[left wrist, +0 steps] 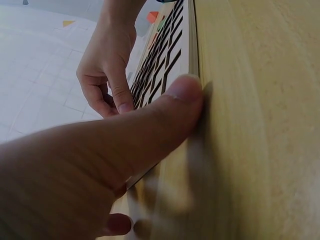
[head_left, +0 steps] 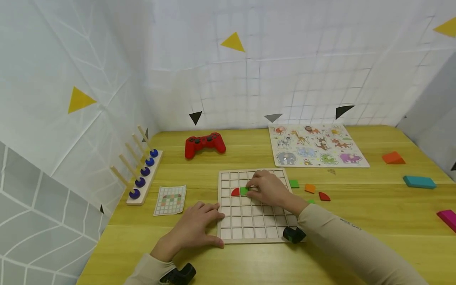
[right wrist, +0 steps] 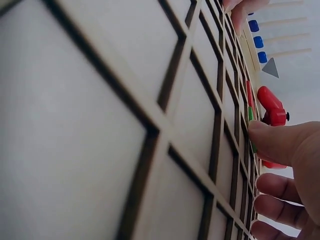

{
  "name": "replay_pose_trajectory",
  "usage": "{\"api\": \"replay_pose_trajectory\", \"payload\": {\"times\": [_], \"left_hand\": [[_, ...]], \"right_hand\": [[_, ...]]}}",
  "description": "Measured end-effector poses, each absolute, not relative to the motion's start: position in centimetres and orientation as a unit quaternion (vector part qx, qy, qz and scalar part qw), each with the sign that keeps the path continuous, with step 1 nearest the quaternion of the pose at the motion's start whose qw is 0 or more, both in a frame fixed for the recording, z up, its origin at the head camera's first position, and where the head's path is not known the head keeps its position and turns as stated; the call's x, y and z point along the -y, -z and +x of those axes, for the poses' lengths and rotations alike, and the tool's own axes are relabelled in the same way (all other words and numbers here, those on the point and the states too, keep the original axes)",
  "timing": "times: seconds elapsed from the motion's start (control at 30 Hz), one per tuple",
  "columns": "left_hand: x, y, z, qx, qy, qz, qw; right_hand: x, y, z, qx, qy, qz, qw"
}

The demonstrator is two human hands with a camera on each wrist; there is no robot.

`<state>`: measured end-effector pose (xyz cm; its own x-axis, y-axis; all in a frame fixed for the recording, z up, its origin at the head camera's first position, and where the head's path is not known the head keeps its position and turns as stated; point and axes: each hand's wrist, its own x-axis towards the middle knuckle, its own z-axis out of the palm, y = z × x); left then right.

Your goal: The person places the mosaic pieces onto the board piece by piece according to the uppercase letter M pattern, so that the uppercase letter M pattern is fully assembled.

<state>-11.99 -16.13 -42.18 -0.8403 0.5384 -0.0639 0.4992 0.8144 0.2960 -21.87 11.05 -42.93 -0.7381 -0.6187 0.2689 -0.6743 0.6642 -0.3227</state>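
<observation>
A light wooden grid board point(head_left: 251, 240) lies flat on the table. My left hand point(head_left: 194, 227) rests at its left edge, the thumb by the near left corner and the fingers touching the side. Over the board's upper part, my right hand point(head_left: 268, 189) has its thumb and finger at a green square tile point(head_left: 244, 190), which they appear to pinch. Part of that tile point(right wrist: 250, 114) is hidden by the thumb in the right wrist view. A red quarter-round tile point(head_left: 235, 192) sits in the cell just left of the green one.
Right of the board lie a green tile point(head_left: 293, 183), an orange tile point(head_left: 310, 188) and a red quarter-round piece point(head_left: 324, 196). A pattern card point(head_left: 170, 200) and a peg stand point(head_left: 146, 182) are at left. Behind are a red game controller point(head_left: 205, 145) and an animal puzzle point(head_left: 317, 146).
</observation>
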Motion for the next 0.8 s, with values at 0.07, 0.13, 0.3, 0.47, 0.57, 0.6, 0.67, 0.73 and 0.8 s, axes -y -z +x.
{"api": "replay_pose_trajectory", "payload": {"times": [0.07,0.13,0.3,0.47,0.57,0.6,0.67,0.73,0.8], "left_hand": [[16.1,42.1,-12.0,-0.949,-0.137,0.274,0.074],[16.1,42.1,-12.0,-0.948,-0.139,0.274,0.077],[16.1,42.0,-12.0,-0.948,-0.142,0.273,0.081],[15.9,42.2,-12.1,-0.946,-0.145,0.280,0.078],[15.7,42.3,-12.2,-0.945,-0.141,0.285,0.074],[15.7,42.3,-12.3,-0.945,-0.139,0.286,0.073],[15.7,42.3,-12.3,-0.946,-0.139,0.284,0.074],[15.9,42.3,-12.3,-0.946,-0.141,0.281,0.075],[16.0,42.2,-12.2,-0.946,-0.148,0.276,0.083]], "right_hand": [[-11.1,42.9,-21.8,0.908,-0.209,0.357,0.067],[-11.2,43.0,-21.8,0.906,-0.209,0.360,0.071],[-11.6,43.0,-21.7,0.905,-0.202,0.366,0.084],[-13.1,42.5,-21.8,0.902,-0.199,0.368,0.106],[-16.0,41.4,-22.2,0.921,-0.219,0.308,0.098],[-17.3,40.9,-22.3,0.929,-0.224,0.280,0.084],[-20.0,40.3,-22.5,0.946,-0.225,0.226,0.055],[-22.6,40.1,-22.6,0.959,-0.218,0.179,0.017],[-24.8,40.2,-22.5,0.966,-0.202,0.159,-0.007]]}}
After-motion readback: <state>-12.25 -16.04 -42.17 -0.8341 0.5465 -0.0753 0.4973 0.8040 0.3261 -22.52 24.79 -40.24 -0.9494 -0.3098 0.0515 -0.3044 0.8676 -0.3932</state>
